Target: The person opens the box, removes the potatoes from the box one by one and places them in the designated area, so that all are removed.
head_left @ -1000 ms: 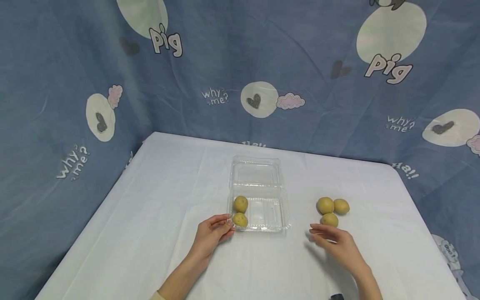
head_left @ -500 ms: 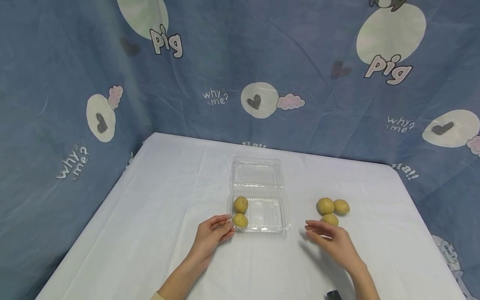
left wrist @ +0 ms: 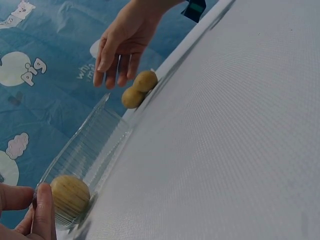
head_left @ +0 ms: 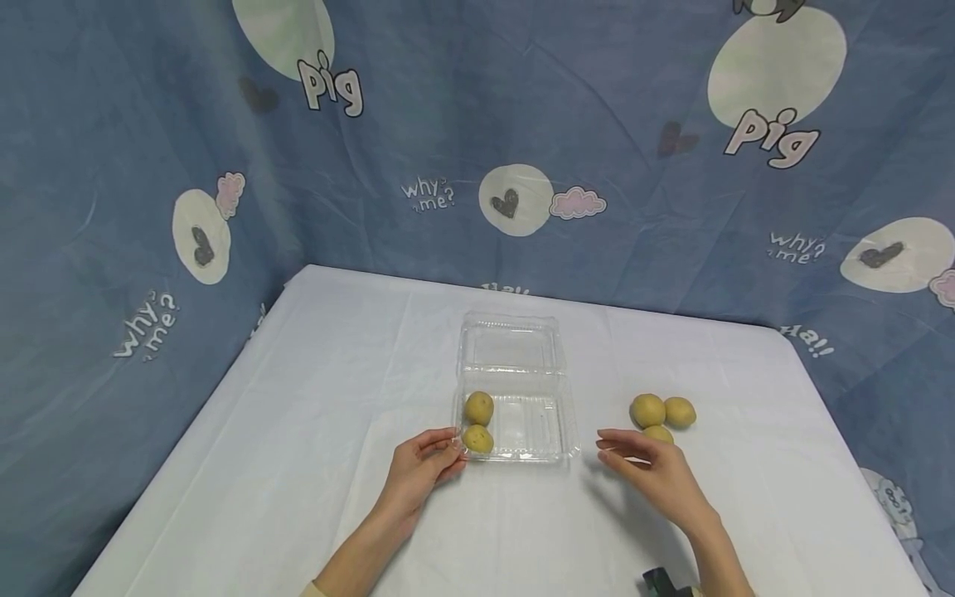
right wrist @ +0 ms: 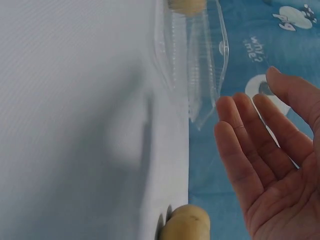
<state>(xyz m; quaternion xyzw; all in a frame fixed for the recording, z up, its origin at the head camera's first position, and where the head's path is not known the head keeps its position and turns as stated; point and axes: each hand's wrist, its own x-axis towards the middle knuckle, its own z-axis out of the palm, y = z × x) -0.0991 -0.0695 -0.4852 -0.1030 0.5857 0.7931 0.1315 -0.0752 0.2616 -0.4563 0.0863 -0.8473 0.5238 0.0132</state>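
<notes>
A clear plastic clamshell box [head_left: 525, 427] lies with its lid [head_left: 510, 344] folded back, away from the person. Two potatoes sit along its left side, a rear potato [head_left: 479, 408] and a front potato [head_left: 477, 439]. My left hand [head_left: 424, 468] pinches the box's front left rim between thumb and fingers, plain in the left wrist view. Between the box and a loose group of potatoes [head_left: 647, 410], my right hand [head_left: 656, 473] hovers over the cloth, fingers extended and nothing in it. It partly covers the nearest potato [head_left: 659, 434] of that group.
A white cloth [head_left: 298, 464] covers the table. Behind and at both sides hangs a blue printed curtain [head_left: 418, 116]. A dark band [head_left: 660, 582] shows at the right wrist.
My right hand has moved left and slightly forward, toward the box, and now hides more of the nearest loose potato. The left hand and the box have stayed in place.
</notes>
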